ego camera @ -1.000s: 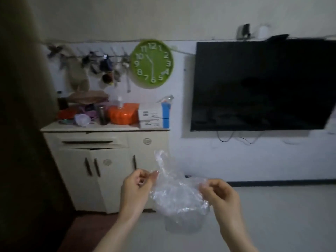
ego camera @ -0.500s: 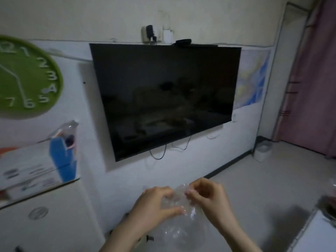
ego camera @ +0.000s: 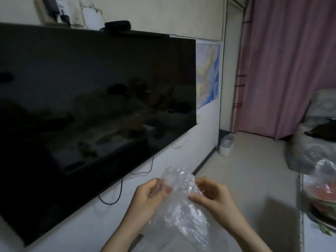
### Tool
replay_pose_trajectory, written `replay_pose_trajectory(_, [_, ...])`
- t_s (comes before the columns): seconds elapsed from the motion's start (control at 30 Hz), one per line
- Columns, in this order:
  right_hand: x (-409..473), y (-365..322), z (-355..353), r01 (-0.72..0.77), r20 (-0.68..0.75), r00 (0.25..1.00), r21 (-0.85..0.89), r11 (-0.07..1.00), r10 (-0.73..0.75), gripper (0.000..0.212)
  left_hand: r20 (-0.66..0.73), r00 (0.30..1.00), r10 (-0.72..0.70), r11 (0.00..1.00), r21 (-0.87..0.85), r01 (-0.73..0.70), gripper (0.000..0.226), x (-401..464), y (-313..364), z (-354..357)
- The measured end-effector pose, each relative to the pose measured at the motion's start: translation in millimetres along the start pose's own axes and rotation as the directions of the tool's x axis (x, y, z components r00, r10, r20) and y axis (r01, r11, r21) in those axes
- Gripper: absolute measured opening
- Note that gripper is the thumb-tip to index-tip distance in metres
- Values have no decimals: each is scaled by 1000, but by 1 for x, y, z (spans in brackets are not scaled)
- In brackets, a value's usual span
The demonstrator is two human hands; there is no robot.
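A crumpled clear plastic bag [ego camera: 179, 206] hangs between both hands in front of me, low in the view. My left hand [ego camera: 147, 200] pinches its upper left edge between thumb and fingers. My right hand [ego camera: 212, 197] pinches the upper right edge, fingers curled round the plastic. The bag's lower part droops below the hands and runs out of the view.
A large black television [ego camera: 91, 106] fills the wall on the left, cables hanging under it. A map poster [ego camera: 208, 73] and pink curtains [ego camera: 283, 70] lie beyond. A small white bin [ego camera: 226, 145] stands by the wall. At right a table edge [ego camera: 301, 206] carries a plastic-covered dish of watermelon [ego camera: 323, 197].
My view has swung right, from the cabinet and green clock to the television and curtains. My hands came closer together, bunching the bag's top.
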State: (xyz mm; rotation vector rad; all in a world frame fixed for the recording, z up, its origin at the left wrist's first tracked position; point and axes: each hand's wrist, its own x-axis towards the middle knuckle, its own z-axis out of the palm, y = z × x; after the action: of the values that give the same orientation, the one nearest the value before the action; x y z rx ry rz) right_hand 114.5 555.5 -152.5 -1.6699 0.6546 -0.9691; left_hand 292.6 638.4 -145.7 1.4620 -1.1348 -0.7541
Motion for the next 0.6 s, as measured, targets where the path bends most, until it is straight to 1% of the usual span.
replay_pose_trajectory(0.03, [27,8,-3,-5,0,1000,22,1000,5,22,3,1000,1,1000,-26,-1,45,27,-3,-4])
replay_pose_trajectory(0.13, [101,28,-13,-25,-6,1000,39,999,25,15,-65,997,40,998,-48,-43,57,106,-8,-11])
replay_pose_trajectory(0.17, [123,35,-17,-30,-11,999,26,999,31,13,-85,995,44,997,-55,-49,57,131,-10,-11])
replay_pose_trajectory(0.27, [182,53,-37,-52,-61,997,-35,998,49,9,-96,995,32,995,-94,-41,45,202,-19,-4])
replay_pose_trajectory(0.33, [217,63,-56,-72,-120,991,-77,994,63,13,-76,996,38,991,-127,-48,40,251,-25,5])
replay_pose_trajectory(0.47, [283,89,-110,-131,-265,960,-145,981,89,20,-31,996,85,977,-194,-90,37,358,-40,33])
replay_pose_trajectory(0.53, [312,101,-136,-149,-344,935,-162,975,86,21,33,992,121,973,-203,-112,33,407,-44,52])
replay_pose_trajectory(0.6, [342,112,-155,-152,-432,900,-178,972,62,19,135,980,146,974,-196,-118,29,457,-46,68])
